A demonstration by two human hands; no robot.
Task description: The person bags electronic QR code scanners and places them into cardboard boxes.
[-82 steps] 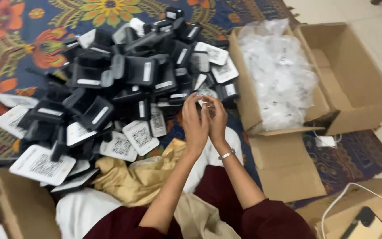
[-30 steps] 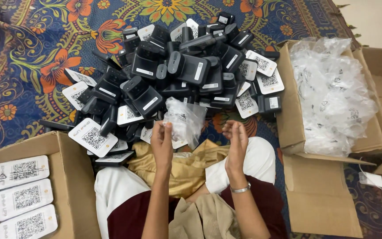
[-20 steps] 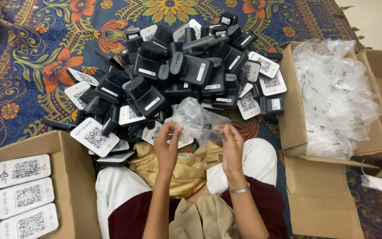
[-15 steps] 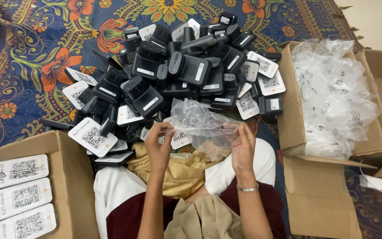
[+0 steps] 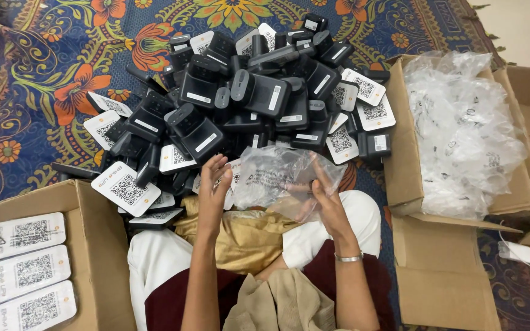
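My right hand (image 5: 325,195) grips an empty clear plastic bag (image 5: 274,178) just above my lap, and its fingers show through the film. Left of the bag, my left hand (image 5: 213,184) is open with fingers spread and holds nothing. It rests at the front edge of a big pile of black box-shaped devices (image 5: 246,92) with white code-printed faces, and its fingertips are at one white-faced device (image 5: 231,182).
A cardboard box (image 5: 87,257) at my left holds bagged white-faced devices (image 5: 29,270) in a row. A cardboard box (image 5: 403,153) at my right is heaped with clear bags (image 5: 461,129). Everything sits on a floral rug (image 5: 38,92). A white cable (image 5: 519,250) lies at far right.
Half a second ago both hands stretched the bag between them. My left hand has since let go and moved to the pile's edge, and the right hand alone keeps the bag.
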